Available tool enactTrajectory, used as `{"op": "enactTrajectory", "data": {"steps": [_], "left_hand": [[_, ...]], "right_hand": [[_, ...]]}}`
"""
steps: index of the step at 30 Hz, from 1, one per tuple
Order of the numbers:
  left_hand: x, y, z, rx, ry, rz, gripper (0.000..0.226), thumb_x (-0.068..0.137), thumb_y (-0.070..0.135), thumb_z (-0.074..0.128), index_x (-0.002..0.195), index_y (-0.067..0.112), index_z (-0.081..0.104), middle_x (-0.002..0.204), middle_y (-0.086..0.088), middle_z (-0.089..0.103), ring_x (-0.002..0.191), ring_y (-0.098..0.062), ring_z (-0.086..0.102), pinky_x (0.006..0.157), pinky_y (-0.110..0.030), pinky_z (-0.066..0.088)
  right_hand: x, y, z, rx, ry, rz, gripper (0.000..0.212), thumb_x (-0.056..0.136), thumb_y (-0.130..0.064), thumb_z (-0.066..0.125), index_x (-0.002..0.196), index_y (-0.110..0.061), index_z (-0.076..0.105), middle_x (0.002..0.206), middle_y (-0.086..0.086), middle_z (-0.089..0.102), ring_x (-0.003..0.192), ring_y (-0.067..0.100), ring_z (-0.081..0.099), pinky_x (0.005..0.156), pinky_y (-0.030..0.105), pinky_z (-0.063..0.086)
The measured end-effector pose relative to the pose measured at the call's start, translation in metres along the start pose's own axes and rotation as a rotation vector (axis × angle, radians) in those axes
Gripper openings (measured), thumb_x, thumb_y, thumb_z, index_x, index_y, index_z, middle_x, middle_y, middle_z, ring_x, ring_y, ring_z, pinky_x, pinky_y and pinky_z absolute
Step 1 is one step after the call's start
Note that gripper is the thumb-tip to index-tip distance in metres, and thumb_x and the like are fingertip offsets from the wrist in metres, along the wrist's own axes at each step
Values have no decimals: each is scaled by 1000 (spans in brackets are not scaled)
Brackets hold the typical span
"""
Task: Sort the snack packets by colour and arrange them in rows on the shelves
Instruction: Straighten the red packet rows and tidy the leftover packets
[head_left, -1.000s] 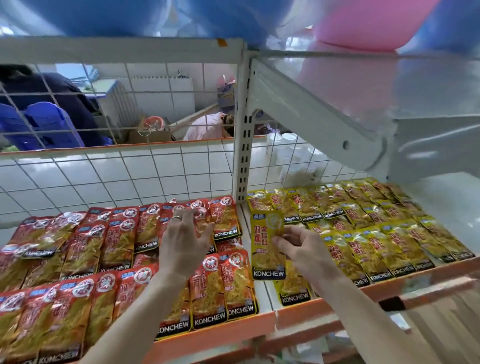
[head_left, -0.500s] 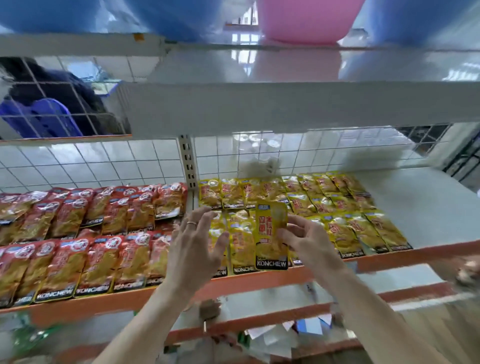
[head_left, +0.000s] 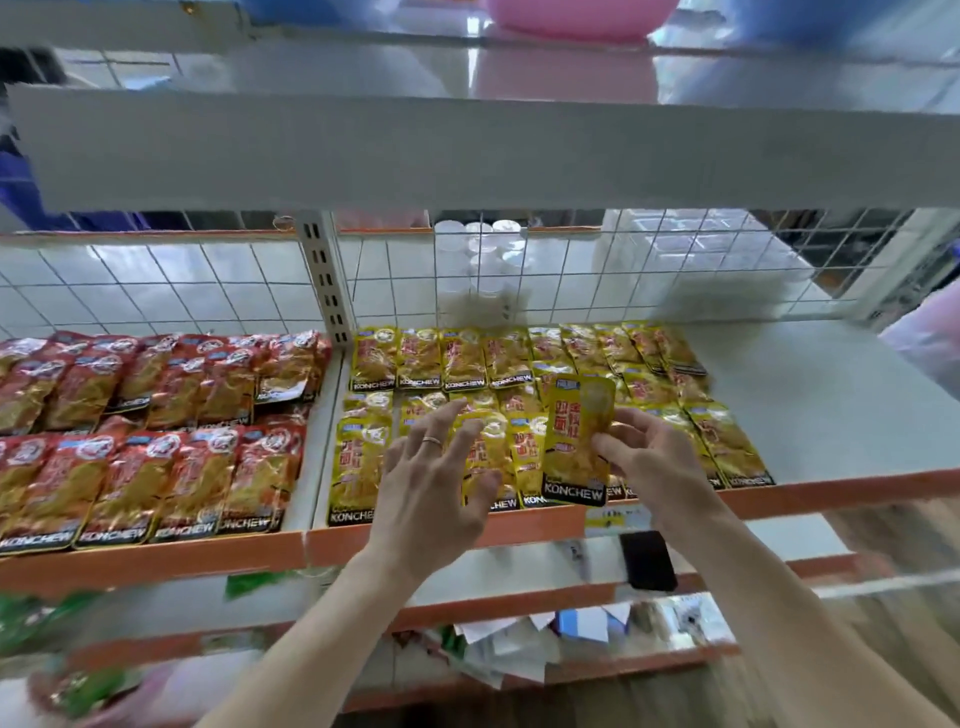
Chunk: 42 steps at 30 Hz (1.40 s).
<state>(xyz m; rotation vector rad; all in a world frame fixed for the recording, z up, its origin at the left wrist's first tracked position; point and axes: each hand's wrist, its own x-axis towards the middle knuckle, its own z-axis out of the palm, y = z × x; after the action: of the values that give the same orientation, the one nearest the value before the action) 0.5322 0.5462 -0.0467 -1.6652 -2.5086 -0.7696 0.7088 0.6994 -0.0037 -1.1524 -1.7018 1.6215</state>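
Off the red packets (head_left: 156, 415) at nine o'clock, the left hand (head_left: 436, 478) now hovers spread. At three o'clock the right hand (head_left: 654, 462) pinches a yellow packet (head_left: 576, 431) by its edge, likely light, limp, slippery foil, over the yellow rows (head_left: 462, 358) beyond.

Lighting and picture quality: bright, even, wide-angle.
Pale glare on the glossy upper shelf (head_left: 519, 67) at 12 o'clock. Foil glints on the yellow packets (head_left: 462, 358). Smeared blur at 7 and 4 o'clock. Straight edges bow near the borders.
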Motion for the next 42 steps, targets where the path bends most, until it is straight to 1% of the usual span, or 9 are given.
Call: {"op": "enactTrajectory", "data": {"steps": [4, 8, 11, 18, 21, 24, 27, 38, 42], "left_hand": [[14, -1, 6, 12, -10, 18, 59, 90, 58, 42, 138, 26, 52, 155, 0, 40, 140, -23, 38, 108, -48, 35], [30, -5, 13, 49, -10, 29, 58, 90, 59, 43, 139, 28, 52, 156, 2, 38, 142, -23, 36, 108, -51, 34], [44, -9, 17, 99, -94, 25, 65, 90, 65, 33, 145, 32, 46, 162, 3, 28, 148, -22, 26, 114, -50, 18], [68, -7, 17, 173, -253, -64, 63, 95, 67, 34, 152, 42, 25, 166, 9, 4, 153, -22, -1, 118, -49, 7], [83, -4, 19, 211, -275, -100, 63, 96, 67, 32, 153, 43, 23, 167, 10, 2, 153, -22, -3, 118, -51, 7], [98, -2, 29, 177, -337, -154, 63, 96, 70, 25, 154, 46, 20, 167, 12, -3, 153, -22, -7, 119, -58, 6], [109, 0, 41, 210, -393, -169, 64, 95, 73, 16, 154, 48, 15, 167, 11, -8, 152, -23, -13, 117, -66, 2], [126, -1, 63, 335, -387, -128, 63, 93, 75, 11, 152, 53, 12, 167, 8, 9, 153, -27, -2, 114, -64, 5], [129, -2, 65, 344, -396, -131, 66, 93, 75, 10, 153, 50, 15, 167, 9, 11, 153, -27, 2, 115, -64, 4]], "right_hand": [[12, 3, -3, -40, 38, -4, 24, 91, -2, 65, 107, -20, 63, 91, -2, 76, 80, 6, 72, 65, 14, 51], [31, 4, -3, -118, 45, -9, 29, 92, -4, 66, 121, -9, 64, 101, 3, 75, 94, 15, 72, 79, 23, 56], [49, 2, -3, -173, 47, -30, 25, 91, -6, 67, 116, -12, 65, 101, 3, 74, 97, 16, 70, 88, 28, 55], [93, 3, -3, -256, 32, -52, 26, 91, -7, 69, 114, -18, 64, 96, -4, 72, 91, 9, 67, 82, 21, 51], [120, 0, -4, -309, -4, -59, 27, 91, -9, 69, 117, -14, 65, 98, 0, 73, 93, 16, 69, 86, 31, 54], [147, -3, -5, -344, -3, -84, 18, 90, -5, 68, 103, -17, 67, 98, 5, 72, 90, 21, 68, 80, 35, 56], [171, 0, -4, -387, 11, -134, 19, 88, -5, 70, 90, -24, 66, 94, 4, 71, 79, 13, 64, 69, 23, 50], [206, 18, 7, -638, 82, -188, 35, 83, -20, 76, 115, -8, 70, 97, 6, 70, 101, 24, 65, 95, 33, 48], [200, 23, 8, -721, 103, -293, 36, 86, -20, 73, 117, -4, 66, 105, 11, 67, 99, 24, 59, 87, 25, 40]]}}
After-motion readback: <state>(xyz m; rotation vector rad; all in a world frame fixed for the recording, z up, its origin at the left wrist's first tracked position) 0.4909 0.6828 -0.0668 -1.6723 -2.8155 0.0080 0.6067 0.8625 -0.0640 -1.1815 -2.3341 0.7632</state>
